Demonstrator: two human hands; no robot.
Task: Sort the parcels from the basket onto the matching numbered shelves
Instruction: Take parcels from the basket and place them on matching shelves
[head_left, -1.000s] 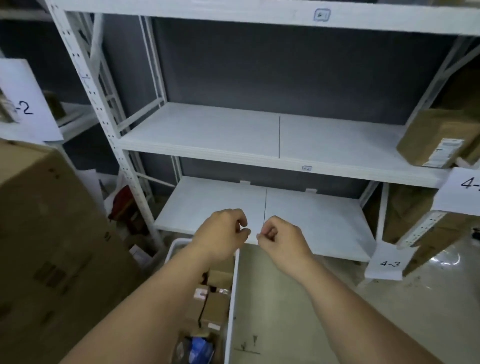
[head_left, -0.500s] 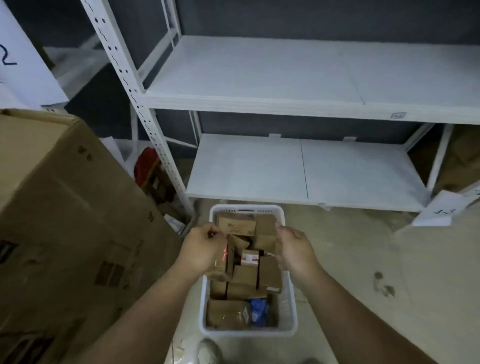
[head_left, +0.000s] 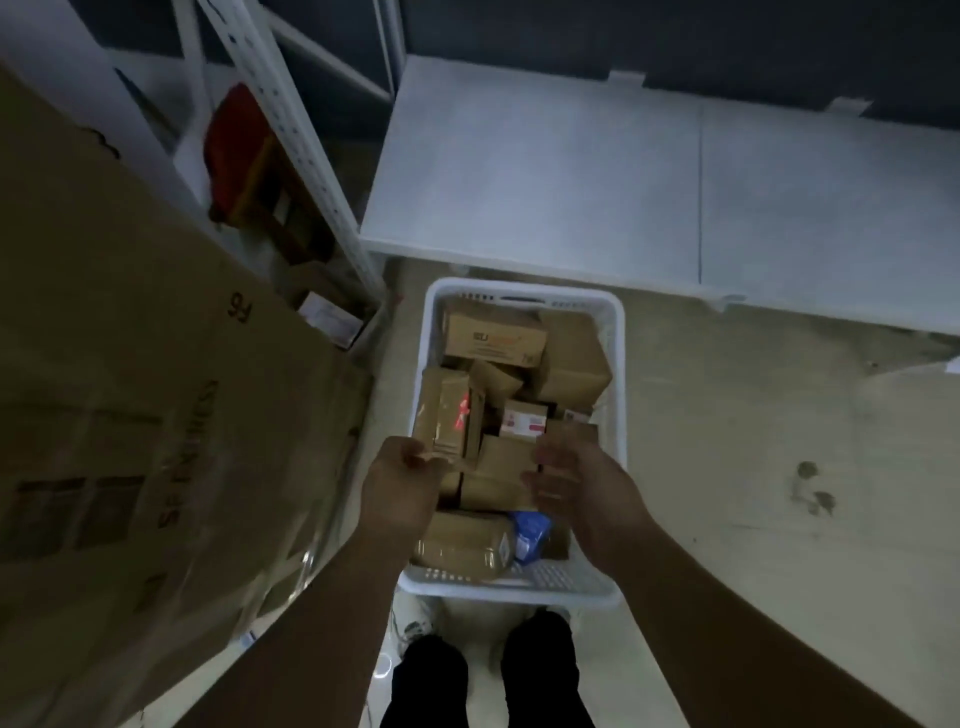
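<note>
A white basket (head_left: 522, 584) full of brown parcels is seen on the floor, just near of the low shelf (head_left: 571, 171). A tall taped parcel (head_left: 451, 423) at its left side is pinched at the near end by the left hand (head_left: 400, 491) — the right hand (head_left: 587, 491) is blurred, fingers loosely spread over the parcels, nothing held

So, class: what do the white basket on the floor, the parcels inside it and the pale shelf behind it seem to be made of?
White slotted basket: probably moulded plastic, given its slotted walls and rounded rim. Brown box-shaped parcels: matt cardboard, some with glossy tape or film catching light. Pale flat shelf board: smooth, matt, maybe painted metal or laminated board; the picture leaves that open.
</note>
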